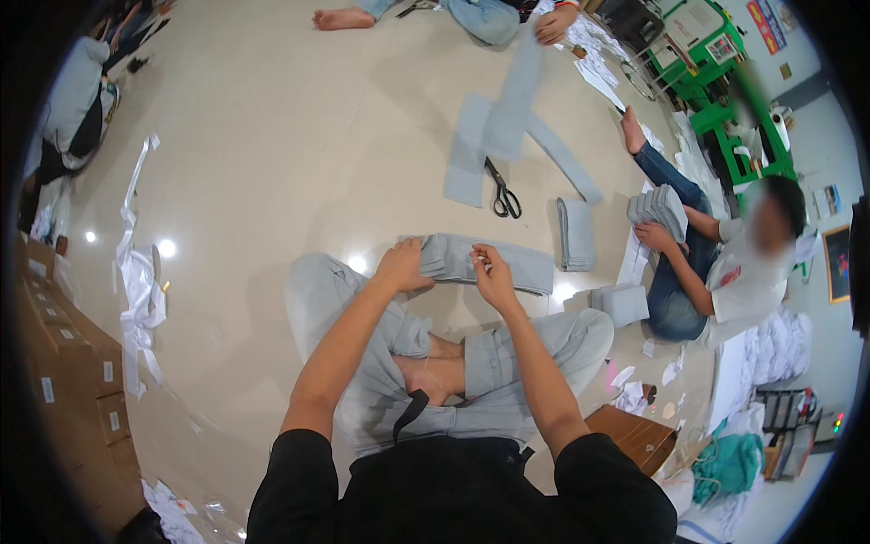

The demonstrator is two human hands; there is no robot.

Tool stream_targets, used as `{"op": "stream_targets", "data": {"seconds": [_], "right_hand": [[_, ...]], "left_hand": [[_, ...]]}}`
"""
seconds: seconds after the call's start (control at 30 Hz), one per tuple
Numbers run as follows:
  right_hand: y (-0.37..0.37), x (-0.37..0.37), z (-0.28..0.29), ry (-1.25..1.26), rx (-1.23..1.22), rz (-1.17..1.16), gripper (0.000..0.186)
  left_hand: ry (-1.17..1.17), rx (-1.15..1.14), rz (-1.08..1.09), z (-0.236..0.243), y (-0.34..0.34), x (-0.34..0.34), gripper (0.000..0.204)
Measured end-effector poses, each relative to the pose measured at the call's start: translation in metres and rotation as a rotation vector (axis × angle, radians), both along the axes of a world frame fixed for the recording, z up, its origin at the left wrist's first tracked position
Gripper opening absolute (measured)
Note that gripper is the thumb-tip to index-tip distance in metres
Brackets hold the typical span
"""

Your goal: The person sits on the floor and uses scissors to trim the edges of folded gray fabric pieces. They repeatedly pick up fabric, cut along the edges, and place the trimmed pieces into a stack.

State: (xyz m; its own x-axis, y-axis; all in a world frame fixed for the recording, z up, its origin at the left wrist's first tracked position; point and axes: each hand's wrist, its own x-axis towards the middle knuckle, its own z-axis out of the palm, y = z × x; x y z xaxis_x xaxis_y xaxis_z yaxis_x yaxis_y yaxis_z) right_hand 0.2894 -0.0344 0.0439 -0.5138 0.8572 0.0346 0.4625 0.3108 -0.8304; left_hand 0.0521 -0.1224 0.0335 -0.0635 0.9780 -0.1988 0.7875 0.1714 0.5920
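A folded stack of grey cloth strips (521, 268) lies crosswise on the floor in front of my crossed legs. My left hand (404, 268) grips its left end, fingers on the far side and thumb along the near edge. Over the middle of the stack is my right hand (492, 276), its thumb and fingertips drawn together in a pinch. Whether anything is between those fingertips is too small to tell. Beyond the stack, black-handled scissors (504, 196) lie beside long flat grey cloth pieces (466, 159). A smaller folded grey cloth bundle (575, 236) rests to the right.
At right, a seated person (739, 263) holds a grey cloth stack (660, 210), with another grey stack (620, 305) nearby. A far person's hand (551, 25) touches a long strip. Cardboard boxes (68, 349) line the left; white ribbon-like material (140, 299) lies near them.
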Motion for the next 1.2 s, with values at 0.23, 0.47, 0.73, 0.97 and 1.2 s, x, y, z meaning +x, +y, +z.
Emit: {"op": "stream_targets", "data": {"seconds": [0.23,0.47,0.73,0.97,1.2], "right_hand": [[0.004,-0.012,-0.035,-0.056,-0.01,0.108,0.035],[-0.024,-0.099,0.016,0.283,-0.689,0.045,0.044],[-0.009,-0.047,-0.045,0.167,-0.206,0.076,0.035],[-0.001,-0.02,-0.019,0.148,-0.143,0.135,0.036],[0.046,0.047,0.095,0.376,-0.771,-0.042,0.074]], "left_hand": [[-0.404,-0.028,0.252,-0.009,0.009,0.013,0.064],[-0.572,0.021,0.489,-0.079,-0.005,-0.055,0.051],[-0.433,0.015,0.385,-0.047,0.001,-0.027,0.049],[-0.398,0.136,0.328,0.001,0.037,0.007,0.042],[-0.03,0.095,0.134,0.126,0.098,0.115,0.039]]}}
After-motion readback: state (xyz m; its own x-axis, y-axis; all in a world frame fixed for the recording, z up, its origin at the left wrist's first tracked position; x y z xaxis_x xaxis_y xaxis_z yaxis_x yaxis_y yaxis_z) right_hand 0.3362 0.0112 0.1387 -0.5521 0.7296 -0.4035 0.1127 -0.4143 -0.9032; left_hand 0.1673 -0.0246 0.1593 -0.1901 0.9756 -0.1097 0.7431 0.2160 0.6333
